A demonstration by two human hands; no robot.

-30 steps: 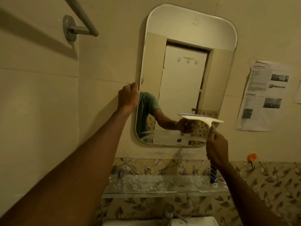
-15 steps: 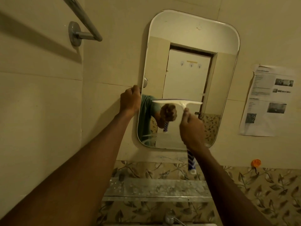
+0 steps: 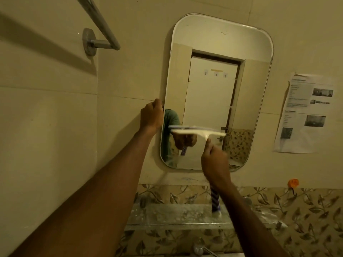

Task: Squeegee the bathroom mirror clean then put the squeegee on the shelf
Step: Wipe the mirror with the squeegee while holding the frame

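A tall mirror [image 3: 213,52] with rounded corners hangs on the cream tiled wall. My right hand [image 3: 213,160] is shut on the squeegee [image 3: 198,133], whose white blade lies level against the lower half of the glass, left of centre. Its blue striped handle end sticks out below my wrist. My left hand [image 3: 151,115] grips the mirror's left edge at mid height. Under the mirror runs a speckled glass shelf [image 3: 167,214]. The mirror reflects my arm, a hand and a white door.
A metal towel rail [image 3: 100,25] juts from the wall at the upper left. A printed paper sheet [image 3: 306,112] hangs to the right of the mirror, with an orange hook [image 3: 292,182] below it. A tap [image 3: 198,245] shows at the bottom edge.
The squeegee has travelled from the mirror's lower right to its lower left half, blade now level and a bit lower than half a second ago. My left hand has stayed on the mirror's edge.
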